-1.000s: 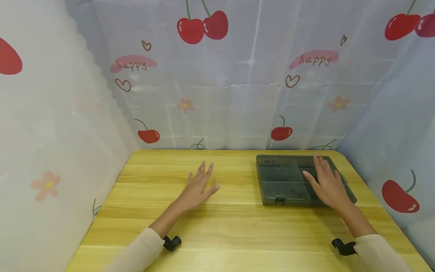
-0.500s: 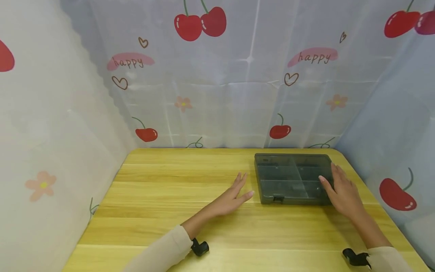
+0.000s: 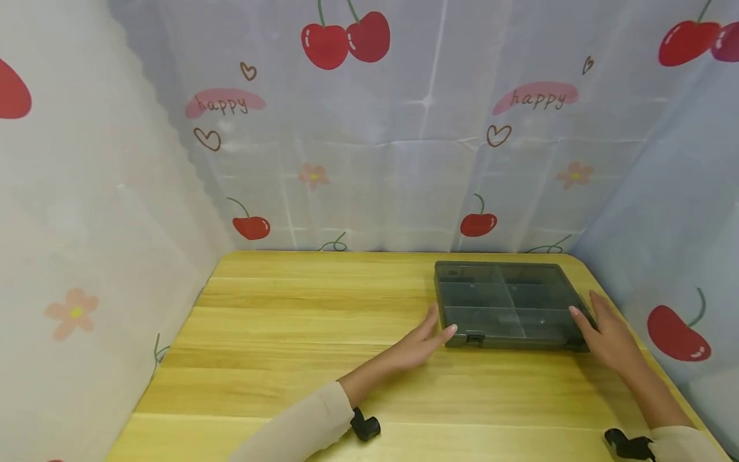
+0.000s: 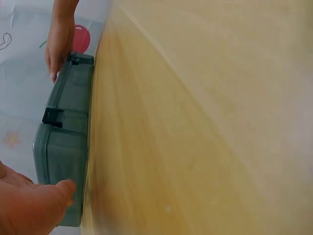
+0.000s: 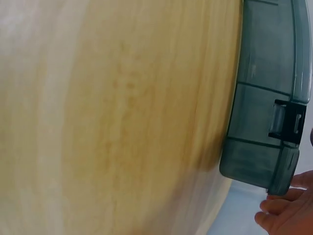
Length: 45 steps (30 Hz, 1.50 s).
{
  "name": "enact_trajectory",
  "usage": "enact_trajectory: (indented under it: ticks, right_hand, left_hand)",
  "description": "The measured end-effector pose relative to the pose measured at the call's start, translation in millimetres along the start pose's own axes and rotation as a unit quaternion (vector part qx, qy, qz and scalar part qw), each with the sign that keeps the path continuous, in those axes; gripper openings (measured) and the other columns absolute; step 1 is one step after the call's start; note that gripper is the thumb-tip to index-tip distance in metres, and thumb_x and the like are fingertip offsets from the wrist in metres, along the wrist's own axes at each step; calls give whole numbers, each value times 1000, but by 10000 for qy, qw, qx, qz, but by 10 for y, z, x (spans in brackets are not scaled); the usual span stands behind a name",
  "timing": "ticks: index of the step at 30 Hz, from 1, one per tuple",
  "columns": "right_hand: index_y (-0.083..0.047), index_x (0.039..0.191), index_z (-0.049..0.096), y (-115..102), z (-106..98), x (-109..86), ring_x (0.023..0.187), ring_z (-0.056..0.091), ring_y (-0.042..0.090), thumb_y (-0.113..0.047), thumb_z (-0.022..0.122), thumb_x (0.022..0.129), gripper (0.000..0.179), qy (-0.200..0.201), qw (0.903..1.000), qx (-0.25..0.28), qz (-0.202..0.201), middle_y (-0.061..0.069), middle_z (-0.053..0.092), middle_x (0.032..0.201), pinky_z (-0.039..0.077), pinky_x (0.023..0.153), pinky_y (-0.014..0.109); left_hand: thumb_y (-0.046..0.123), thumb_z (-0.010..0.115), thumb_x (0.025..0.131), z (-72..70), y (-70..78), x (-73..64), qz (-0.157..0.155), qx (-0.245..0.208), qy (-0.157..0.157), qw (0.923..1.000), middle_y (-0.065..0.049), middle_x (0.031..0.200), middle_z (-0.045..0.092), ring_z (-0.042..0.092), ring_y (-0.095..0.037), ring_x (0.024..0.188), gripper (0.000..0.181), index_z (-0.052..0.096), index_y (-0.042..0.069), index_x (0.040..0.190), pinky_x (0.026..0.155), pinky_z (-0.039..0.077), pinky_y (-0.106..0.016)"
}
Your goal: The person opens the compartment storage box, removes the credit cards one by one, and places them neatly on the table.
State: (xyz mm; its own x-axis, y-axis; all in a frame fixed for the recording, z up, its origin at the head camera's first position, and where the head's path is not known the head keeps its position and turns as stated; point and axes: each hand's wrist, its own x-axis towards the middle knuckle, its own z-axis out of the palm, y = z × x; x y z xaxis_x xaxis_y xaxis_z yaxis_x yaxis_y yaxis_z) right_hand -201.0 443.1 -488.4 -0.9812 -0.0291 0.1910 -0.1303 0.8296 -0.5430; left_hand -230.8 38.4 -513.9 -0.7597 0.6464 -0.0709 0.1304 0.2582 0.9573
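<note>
A dark, see-through plastic compartment box [image 3: 482, 296] lies flat at the back right of the wooden table, its lid down. Dividers show through the lid, and black latches [image 5: 288, 121] sit on its front side. My left hand [image 3: 417, 345] is at the box's left end, fingers fairly straight, thumb by the front left corner. At the right end, my right hand [image 3: 613, 339] has its thumb over the lid's edge and its fingers extended down the outer side. In the left wrist view, the left thumb [image 4: 66, 188] overlaps the box's front wall.
The yellow wood-grain table [image 3: 300, 301] is bounded by white curtains [image 3: 369, 160] with cherry prints at the back and both sides. The box stands near the table's right edge. A black wrist camera [image 3: 365, 425] is on the left wrist, another [image 3: 629, 444] on the right.
My left hand has moved right across the table to the box's left end. My right hand has slid from over the lid to the right end. The box stays in place.
</note>
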Motion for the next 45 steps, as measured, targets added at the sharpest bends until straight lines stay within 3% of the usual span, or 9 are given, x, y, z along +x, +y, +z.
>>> enact_trajectory:
  ticks: [8, 17, 21, 25, 26, 29, 32, 35, 45]
  right_hand:
    - [23, 150, 15, -32, -53, 21, 129, 27, 70, -37, 38, 111, 75, -416, 9980, -15, 470, 53, 22, 145, 29, 99, 79]
    - [25, 144, 31, -11, -11, 13, 117, 41, 69, -26, 49, 108, 64, -33, 9991, -403, 81, 52, 39, 134, 39, 90, 74]
    - [22, 145, 32, -13, 4, -16, 86, 60, 53, -27, 52, 107, 65, -70, 9988, -474, 108, 38, 63, 97, 47, 80, 67]
    - [19, 148, 30, -72, 20, -37, 49, 42, 23, -30, 52, 107, 68, -136, 9988, -446, 152, 16, 52, 63, 48, 62, 47]
    - [18, 149, 30, -88, 26, -43, 49, 35, 18, -31, 51, 107, 68, -148, 9988, -430, 161, 16, 54, 64, 47, 61, 46]
    - [17, 150, 29, -125, 42, -68, 65, 56, 36, -32, 53, 107, 70, -121, 9993, -301, 183, 41, 63, 100, 50, 66, 53]
    - [16, 151, 27, -160, 60, -102, 110, 52, 61, -33, 54, 106, 72, -169, 9994, -172, 264, 50, 38, 138, 45, 84, 71]
    - [14, 153, 24, -204, 79, -123, 122, 40, 67, -35, 54, 106, 74, -281, 9988, -34, 405, 50, 34, 142, 46, 86, 70]
    - [13, 153, 26, -407, 169, -158, 122, 44, 64, -34, 57, 105, 74, -349, 9985, 122, 395, 48, 33, 143, 46, 92, 69]
  left_hand:
    - [58, 27, 107, 47, 54, 4, -234, -80, -263, 9993, -1, 170, -8, 0, -19, 155, 78, -7, 16, 163, 126, 10, -47]
    - [44, 26, 112, 65, 38, 15, -242, -218, -206, 9993, 0, 169, -4, 2, -20, 155, 68, -4, 13, 163, 127, 9, -44]
    - [41, 26, 112, 52, 36, -18, -303, -295, -171, 9990, -1, 170, -3, 1, -23, 155, 66, -3, 12, 163, 127, 9, -46]
    - [42, 28, 112, 12, 31, -66, -369, -378, -110, 9985, -1, 170, -1, 2, -23, 155, 66, -2, 13, 164, 126, 10, -47]
    - [42, 28, 112, -2, 27, -77, -364, -397, -97, 9985, -1, 170, -1, 2, -24, 156, 66, -1, 13, 164, 126, 11, -47]
    - [42, 29, 112, -30, 16, -111, -360, -425, -85, 9984, -2, 170, 0, 3, -24, 155, 66, 0, 13, 164, 126, 12, -47]
    - [42, 29, 112, -50, 16, -159, -379, -450, -67, 9982, -3, 170, 1, 5, -25, 155, 66, 1, 13, 164, 126, 13, -48]
    - [42, 29, 112, -72, 18, -214, -423, -461, 1, 9980, -4, 170, 3, 7, -26, 155, 66, 2, 12, 164, 126, 13, -49]
    - [42, 29, 112, -185, -33, -409, -441, -496, 144, 9977, -7, 170, 2, 2, -28, 155, 66, 1, 11, 163, 126, 9, -51]
